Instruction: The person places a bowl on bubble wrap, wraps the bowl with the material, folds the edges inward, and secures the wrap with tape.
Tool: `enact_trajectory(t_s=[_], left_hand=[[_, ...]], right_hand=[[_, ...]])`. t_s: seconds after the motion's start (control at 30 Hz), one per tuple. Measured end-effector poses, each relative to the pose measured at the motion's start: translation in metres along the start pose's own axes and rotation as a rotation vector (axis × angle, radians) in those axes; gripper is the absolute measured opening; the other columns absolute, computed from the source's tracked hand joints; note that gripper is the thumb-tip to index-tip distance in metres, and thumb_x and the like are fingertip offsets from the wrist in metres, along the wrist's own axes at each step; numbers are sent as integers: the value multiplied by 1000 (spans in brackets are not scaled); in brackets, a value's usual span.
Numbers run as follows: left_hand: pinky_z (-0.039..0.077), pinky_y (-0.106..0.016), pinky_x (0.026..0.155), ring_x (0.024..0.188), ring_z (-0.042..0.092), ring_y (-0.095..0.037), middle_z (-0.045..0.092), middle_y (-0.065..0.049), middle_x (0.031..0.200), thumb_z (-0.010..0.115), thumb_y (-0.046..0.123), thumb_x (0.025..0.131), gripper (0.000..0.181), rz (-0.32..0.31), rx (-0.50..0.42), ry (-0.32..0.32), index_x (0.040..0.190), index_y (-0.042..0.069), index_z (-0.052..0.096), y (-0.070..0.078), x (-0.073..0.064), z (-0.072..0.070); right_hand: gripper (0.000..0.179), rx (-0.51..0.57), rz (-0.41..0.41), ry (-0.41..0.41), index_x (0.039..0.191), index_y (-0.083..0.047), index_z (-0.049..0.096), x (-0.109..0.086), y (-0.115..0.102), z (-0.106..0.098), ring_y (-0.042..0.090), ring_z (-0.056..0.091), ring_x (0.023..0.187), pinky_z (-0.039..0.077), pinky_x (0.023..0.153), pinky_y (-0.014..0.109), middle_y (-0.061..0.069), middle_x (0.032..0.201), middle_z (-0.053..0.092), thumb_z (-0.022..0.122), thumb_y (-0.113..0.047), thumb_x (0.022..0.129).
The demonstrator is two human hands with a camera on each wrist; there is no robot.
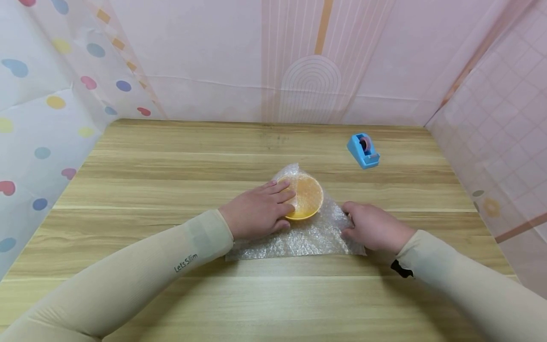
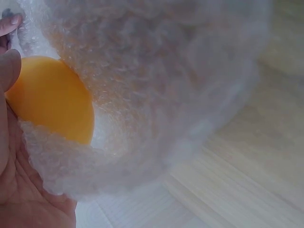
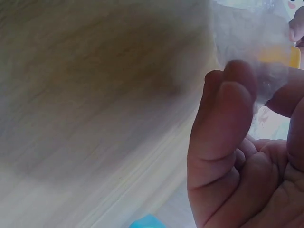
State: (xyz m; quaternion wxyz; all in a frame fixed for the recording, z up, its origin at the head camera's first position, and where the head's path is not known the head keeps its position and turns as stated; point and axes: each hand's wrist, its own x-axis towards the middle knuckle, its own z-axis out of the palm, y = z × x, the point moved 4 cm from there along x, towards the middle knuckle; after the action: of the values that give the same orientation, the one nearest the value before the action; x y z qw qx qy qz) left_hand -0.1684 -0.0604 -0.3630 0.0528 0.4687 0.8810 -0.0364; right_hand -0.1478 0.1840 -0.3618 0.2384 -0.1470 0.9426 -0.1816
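A round yellow bowl [image 1: 308, 197] lies on a sheet of bubble wrap [image 1: 299, 240] at the middle of the table. Part of the wrap is folded over the bowl's left and far side. My left hand [image 1: 260, 209] rests on that folded part with its fingers spread and fairly straight. In the left wrist view the bowl's smooth yellow side [image 2: 54, 99] shows between layers of wrap, beside the palm. My right hand [image 1: 376, 225] pinches the right edge of the wrap; in the right wrist view its curled fingers [image 3: 223, 114] meet the clear sheet.
A blue tape dispenser [image 1: 364, 151] with a roll of tape stands at the back right of the wooden table [image 1: 179, 161]. Patterned cloth walls [image 1: 205, 61] close off the back and both sides.
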Motion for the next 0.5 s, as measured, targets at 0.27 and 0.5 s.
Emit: enact_trajectory(t_s=[0.27, 0.5], left_hand=[[23, -49, 134, 162, 26, -33, 45, -10, 166, 55, 44, 107, 40, 2, 4, 4, 135, 18, 66, 1, 0, -2], [24, -49, 133, 162, 27, -33, 45, -11, 166, 56, 43, 107, 39, 4, 3, 5, 134, 18, 66, 1, 0, -1]], right_hand=[[61, 54, 29, -10, 149, 1, 45, -2, -1, -4, 15, 61, 65, 53, 58, 31, 5, 83, 65, 73, -17, 98], [71, 116, 11, 6, 155, -1, 35, -5, -5, -10, 15, 59, 58, 51, 54, 32, 5, 78, 64, 74, -16, 97]])
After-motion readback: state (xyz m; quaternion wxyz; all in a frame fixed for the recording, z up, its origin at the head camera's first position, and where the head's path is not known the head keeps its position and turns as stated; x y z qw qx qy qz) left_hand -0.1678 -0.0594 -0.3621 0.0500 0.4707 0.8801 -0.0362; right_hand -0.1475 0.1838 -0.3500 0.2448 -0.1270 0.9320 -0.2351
